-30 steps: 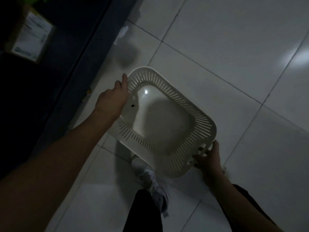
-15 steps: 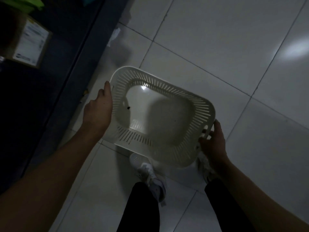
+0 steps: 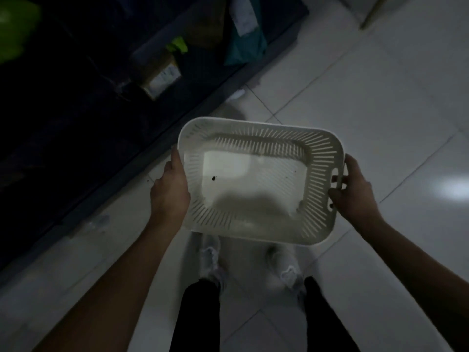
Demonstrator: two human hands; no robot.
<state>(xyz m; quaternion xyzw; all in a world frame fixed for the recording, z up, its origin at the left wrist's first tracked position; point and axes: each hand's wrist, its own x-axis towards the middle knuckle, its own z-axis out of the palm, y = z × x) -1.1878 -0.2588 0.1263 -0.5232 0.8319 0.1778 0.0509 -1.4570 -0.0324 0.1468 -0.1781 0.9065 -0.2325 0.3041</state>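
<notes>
A white plastic basket (image 3: 322, 158) with slotted walls hangs in the air in front of me, above my feet. Nothing lies in it but a small dark speck on its floor. My left hand (image 3: 170, 190) grips the basket's left rim, thumb along the edge. My right hand (image 3: 354, 189) grips the right end, with fingers curled through the handle slot. The basket is nearly level, its long side running left to right.
A dark shelf unit (image 3: 177, 102) runs diagonally along the left, holding a cardboard box (image 3: 162, 77), a teal bag (image 3: 243, 49) and green items. White floor tiles (image 3: 380, 110) spread to the right. My two shoes (image 3: 210, 260) stand below the basket.
The basket has turned from a diagonal lie to level and square in front of me. The view has swung toward the shelf, showing more of its contents. Both hands keep their hold.
</notes>
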